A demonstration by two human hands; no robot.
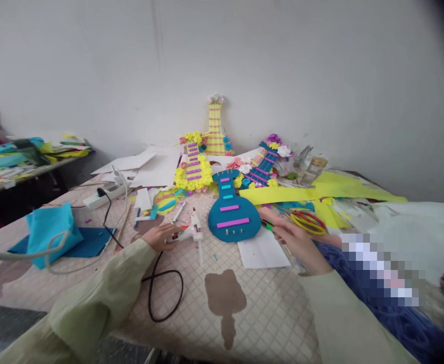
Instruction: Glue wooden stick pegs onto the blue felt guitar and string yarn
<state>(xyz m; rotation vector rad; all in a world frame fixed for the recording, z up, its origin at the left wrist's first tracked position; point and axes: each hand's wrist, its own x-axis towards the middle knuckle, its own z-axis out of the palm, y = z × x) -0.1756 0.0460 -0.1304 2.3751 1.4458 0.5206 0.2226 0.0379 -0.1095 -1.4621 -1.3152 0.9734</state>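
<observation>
My left hand (160, 236) is closed on the handle of a white hot glue gun (194, 227), which has a black nozzle tip and lies on the table. Its black cord loops toward me. A blue guitar-shaped cutout (214, 225) with pink and light-blue strips and small pegs along its bottom stands between my hands. At its right edge, my right hand (295, 242) pinches a small green and black tool (268, 226), whose kind I cannot make out. A white sheet of paper (263, 253) lies under the cutout's lower right side.
Decorated yellow (216, 129) and blue (261, 169) guitar shapes stand behind. A power strip (106, 196) and light-blue material (53, 230) lie left. Yellow strips (343, 189), a glass jar (314, 169) and dark-blue cord (343, 273) are right, beside a pixelated patch.
</observation>
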